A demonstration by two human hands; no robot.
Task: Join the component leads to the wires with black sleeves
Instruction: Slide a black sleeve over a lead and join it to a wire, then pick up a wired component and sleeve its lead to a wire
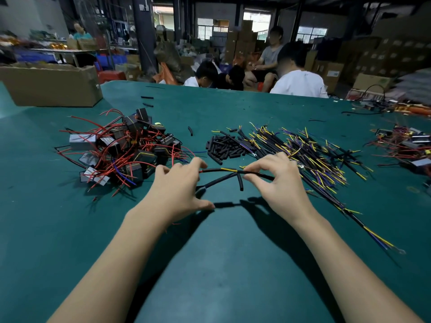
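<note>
A brown cardboard box (50, 85) is seen at 10 o'clock on the green table (233, 264). Beyond the table's far edge, at 12 o'clock, 4 people (298, 82) are seated. Stacked cartons (396, 57) are piled at 2 o'clock.

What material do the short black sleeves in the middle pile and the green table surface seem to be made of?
Short black sleeves: probably matte plastic or rubber tubing, perhaps heat-shrink; they look dull, hollow and cut into uniform pieces. Green table surface: apparently a smooth rubber or vinyl mat; it has an even colour with a soft sheen and no visible weave.
</note>
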